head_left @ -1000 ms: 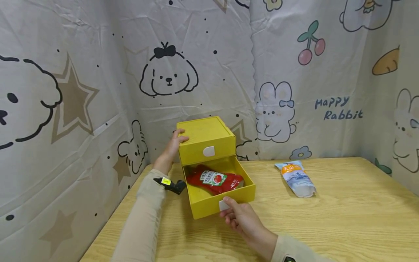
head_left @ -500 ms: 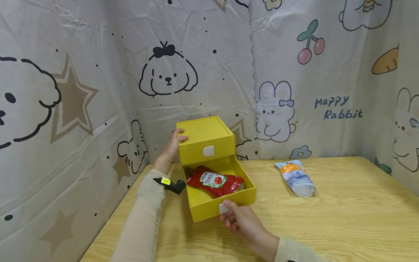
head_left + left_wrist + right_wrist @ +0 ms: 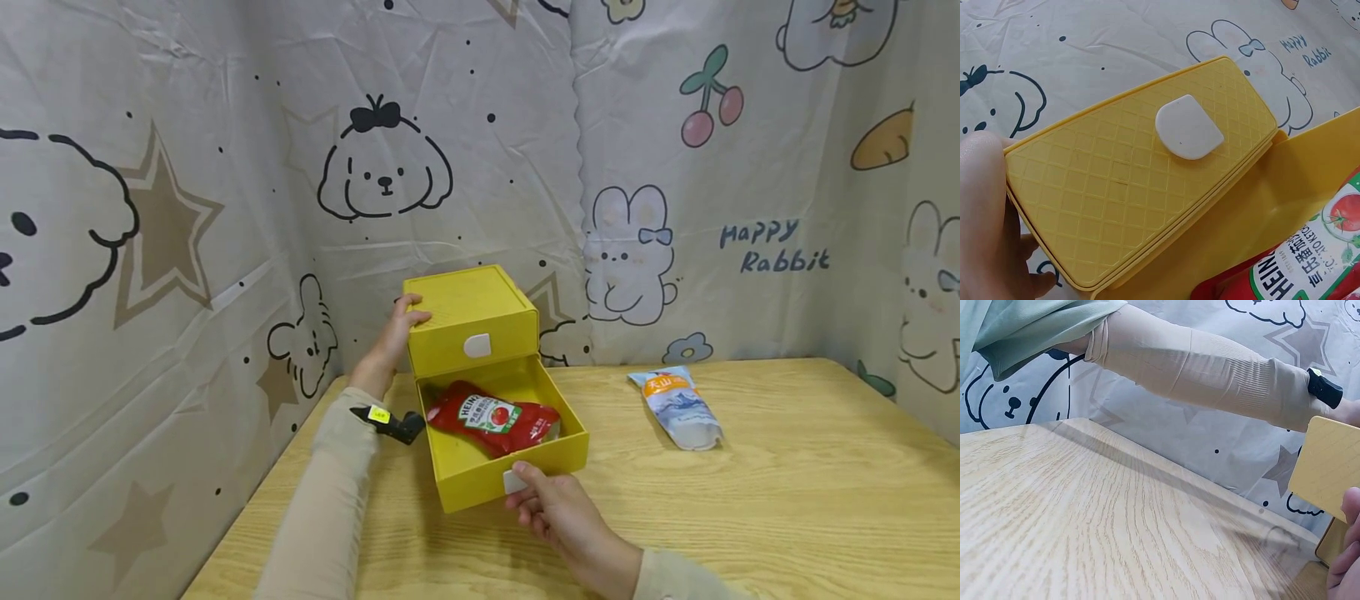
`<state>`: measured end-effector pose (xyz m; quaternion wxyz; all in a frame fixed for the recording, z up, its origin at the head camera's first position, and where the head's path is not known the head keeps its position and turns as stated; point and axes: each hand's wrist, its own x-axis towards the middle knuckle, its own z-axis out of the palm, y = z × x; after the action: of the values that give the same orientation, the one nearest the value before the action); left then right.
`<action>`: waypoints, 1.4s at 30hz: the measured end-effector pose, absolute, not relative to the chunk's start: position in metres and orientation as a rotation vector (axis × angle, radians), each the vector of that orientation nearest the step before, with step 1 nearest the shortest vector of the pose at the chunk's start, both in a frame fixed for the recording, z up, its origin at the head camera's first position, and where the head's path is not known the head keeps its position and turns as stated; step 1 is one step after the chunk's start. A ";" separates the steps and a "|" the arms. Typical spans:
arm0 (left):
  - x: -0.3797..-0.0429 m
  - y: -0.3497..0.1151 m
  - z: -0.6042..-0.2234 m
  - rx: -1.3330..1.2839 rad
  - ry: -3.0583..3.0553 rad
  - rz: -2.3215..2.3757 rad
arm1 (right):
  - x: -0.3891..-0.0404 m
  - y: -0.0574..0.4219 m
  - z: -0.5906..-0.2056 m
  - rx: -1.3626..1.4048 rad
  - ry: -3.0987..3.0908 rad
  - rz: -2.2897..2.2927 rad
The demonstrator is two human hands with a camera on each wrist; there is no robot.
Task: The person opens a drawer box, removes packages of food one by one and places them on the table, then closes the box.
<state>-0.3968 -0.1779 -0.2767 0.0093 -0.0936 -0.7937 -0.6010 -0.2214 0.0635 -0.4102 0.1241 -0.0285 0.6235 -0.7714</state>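
A yellow two-drawer storage box (image 3: 468, 300) stands on the table with its lower drawer (image 3: 476, 487) pulled well out. The upper drawer, with a white tab (image 3: 1190, 127), sits closed. Inside the lower one lies a red Heinz ketchup pouch (image 3: 495, 417), its label facing up. My left hand (image 3: 390, 337) holds the box by its upper left edge; in the left wrist view some fingers are hidden behind the side. At the front, my right hand (image 3: 566, 517) pinches the white tab (image 3: 514, 480) of the lower drawer between thumb and fingers.
A blue and white pouch with an orange band (image 3: 681, 408) lies on the wooden table (image 3: 787, 500), right of the box. A printed cloth curtain (image 3: 480, 167) rises behind and along the left side. A black wrist device (image 3: 390, 423) sits on the left sleeve.
The lower drawer has come slightly farther out toward me with my right hand on its tab. My left hand has stayed on the box, and the ketchup pouch has shifted along with the drawer.
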 end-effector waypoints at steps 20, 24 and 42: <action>-0.397 -0.179 -0.279 -0.266 -2.486 -1.881 | -0.205 0.062 -0.419 -0.150 1.873 -2.215; -0.397 -0.179 -0.279 -0.270 -2.482 -1.874 | -0.202 0.060 -0.422 -0.191 1.839 -2.225; -0.397 -0.178 -0.278 -0.273 -2.494 -1.877 | -0.203 0.061 -0.421 -0.199 1.752 -2.233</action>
<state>-0.3969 -0.1780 -0.2779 0.0042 -0.0873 -0.7959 -0.5991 -0.2027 0.0606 -0.4214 0.1477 -0.0691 0.6089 -0.7763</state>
